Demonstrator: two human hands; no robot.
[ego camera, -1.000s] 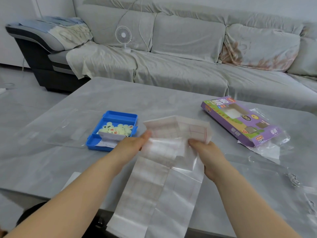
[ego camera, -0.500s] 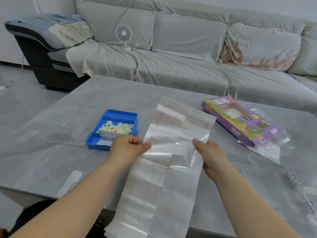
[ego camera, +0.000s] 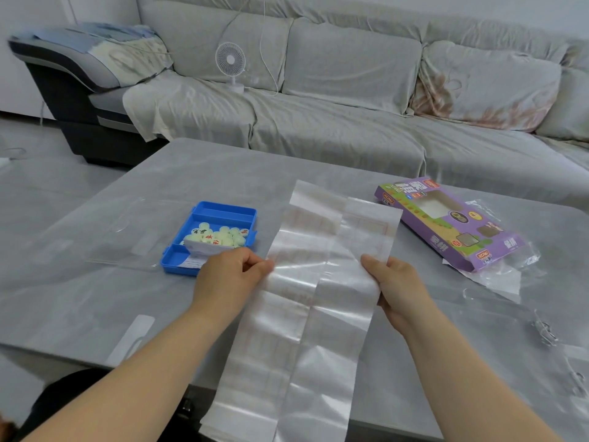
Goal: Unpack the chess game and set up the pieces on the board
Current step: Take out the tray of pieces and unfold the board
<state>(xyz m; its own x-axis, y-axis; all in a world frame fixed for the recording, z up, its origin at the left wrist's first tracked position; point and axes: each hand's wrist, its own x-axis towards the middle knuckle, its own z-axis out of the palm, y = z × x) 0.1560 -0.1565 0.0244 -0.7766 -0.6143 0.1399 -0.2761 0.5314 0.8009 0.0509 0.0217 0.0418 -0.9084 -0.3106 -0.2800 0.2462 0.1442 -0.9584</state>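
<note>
Change: a second ago the far end of the board sheet (ego camera: 306, 330) was folded back toward the person. That flap has now flipped out and the sheet lies at full length. It runs from the middle of the tabletop (ego camera: 95, 282) back over the near edge, where its tail hangs off.

It isn't fully open yet. A lengthwise crease still splits it into two long strips, and the faint red grid only shows near the far end.

Hands: left hand (ego camera: 232, 275) pinches the sheet's left edge, fingers curled. Right hand (ego camera: 398, 285) grips the right edge with the thumb on top; the fingers underneath are hidden. Both hold at about the same height, narrow span, just the sheet's current width.

Pieces (ego camera: 220, 237) are still piled in the blue tray (ego camera: 223, 212), just left of the sheet, none placed. A clear lid (ego camera: 127, 237) lies beside the tray toward the left edge. The purple box (ego camera: 446, 224) sits on plastic wrap (ego camera: 497, 275) toward the right edge.

My read: the lengthwise unfold is done. Next is spreading the hands sideways to open the remaining fold, then pulling the sheet fully onto the tabletop. The tray is close on the left and may need to shift.
</note>
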